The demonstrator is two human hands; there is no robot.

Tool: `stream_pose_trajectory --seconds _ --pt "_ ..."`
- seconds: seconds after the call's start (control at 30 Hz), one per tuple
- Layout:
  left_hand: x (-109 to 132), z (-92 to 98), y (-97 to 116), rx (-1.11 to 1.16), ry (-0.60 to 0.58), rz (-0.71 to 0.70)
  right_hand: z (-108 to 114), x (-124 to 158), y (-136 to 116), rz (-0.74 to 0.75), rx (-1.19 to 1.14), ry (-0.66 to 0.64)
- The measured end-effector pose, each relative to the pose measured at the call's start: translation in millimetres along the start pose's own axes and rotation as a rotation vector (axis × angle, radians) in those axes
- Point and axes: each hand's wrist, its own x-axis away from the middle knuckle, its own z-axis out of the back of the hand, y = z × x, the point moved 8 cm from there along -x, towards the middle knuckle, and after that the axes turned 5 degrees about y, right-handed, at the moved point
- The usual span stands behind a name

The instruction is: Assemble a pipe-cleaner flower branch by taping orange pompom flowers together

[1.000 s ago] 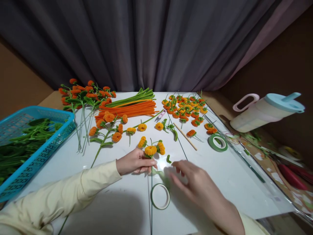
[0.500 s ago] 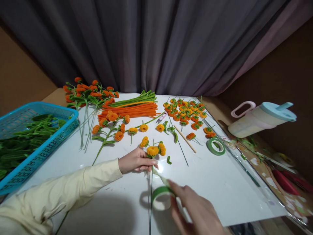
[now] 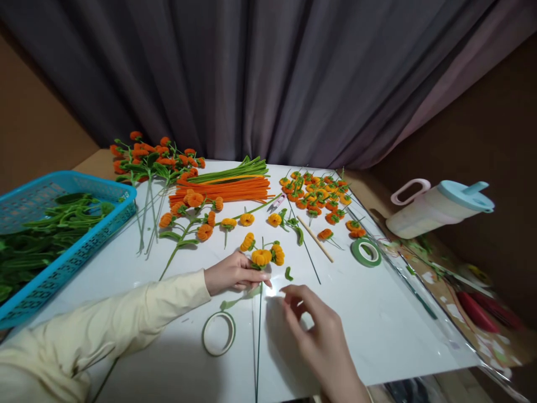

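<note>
My left hand (image 3: pixel 240 274) is closed on the green stem (image 3: pixel 259 341) of a pipe-cleaner flower sprig, just under three yellow flower heads (image 3: pixel 261 257). From the stem a strip of green floral tape (image 3: pixel 239 300) runs left to its roll (image 3: pixel 204 337), which is below my left hand. Whether the roll touches the tabletop I cannot tell. My right hand (image 3: pixel 321 330) is right of the stem, fingers curved and apart, with nothing in them. A small green curl (image 3: pixel 288 273) lies just beyond it. Loose yellow flowers (image 3: pixel 247 219) lie past my left hand.
A blue basket (image 3: pixel 121 207) of green leaves stands left. Orange pipe cleaners (image 3: pixel 222 190) and many flower heads (image 3: pixel 314 190) lie at the back. A second tape roll (image 3: pixel 357 254), a wooden stick (image 3: pixel 314 238), a tumbler (image 3: pixel 436 210) and red-handled tool (image 3: pixel 476 310) are right.
My right hand has let go of the tape roll and opened. The roll has passed from the right of the stem to its left. My left hand keeps its grip.
</note>
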Motion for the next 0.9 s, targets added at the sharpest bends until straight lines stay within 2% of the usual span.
stream_pose_trajectory --seconds 0.03,0.1,0.23,0.3,0.37,0.4,0.5,0.6,0.7,0.9 --pt "0.3 0.1 0.6 -0.008 -0.002 -0.006 -1.0 -1.5 11.9 -0.070 -0.045 -0.026" --pt "0.8 0.5 1.2 -0.018 0.004 -0.010 -16.6 -3.6 28.6 -0.193 -0.233 -0.176" --pt "2.4 -1.0 7.4 -0.041 0.018 -0.075 -54.3 -4.3 38.1 -0.414 -0.606 -0.451" --pt "4.1 -5.5 11.1 -0.028 -0.014 -0.107 -69.0 -3.7 36.3 -0.472 -0.651 -0.581" --pt "5.9 -9.1 12.7 -0.002 -0.042 -0.109 -77.5 -6.7 34.7 -0.455 -0.568 -0.645" --pt "6.7 -9.4 13.2 -0.002 -0.041 -0.109 -79.1 -10.9 33.1 -0.409 -0.497 -0.636" --pt "8.7 -6.6 13.7 -0.052 -0.008 -0.107 -77.0 -26.4 19.7 -0.169 -0.293 -0.503" --pt "10.5 -5.2 13.5 -0.077 -0.005 -0.096 -78.4 -28.7 5.9 0.007 -0.146 -0.465" --pt "12.1 -6.7 18.3 -0.084 -0.017 -0.137 -73.3 -28.5 5.4 0.049 -0.053 -0.435" --pt "10.2 -5.9 21.2 -0.107 0.024 -0.175 -32.3 -33.0 20.6 0.039 0.031 -0.210"
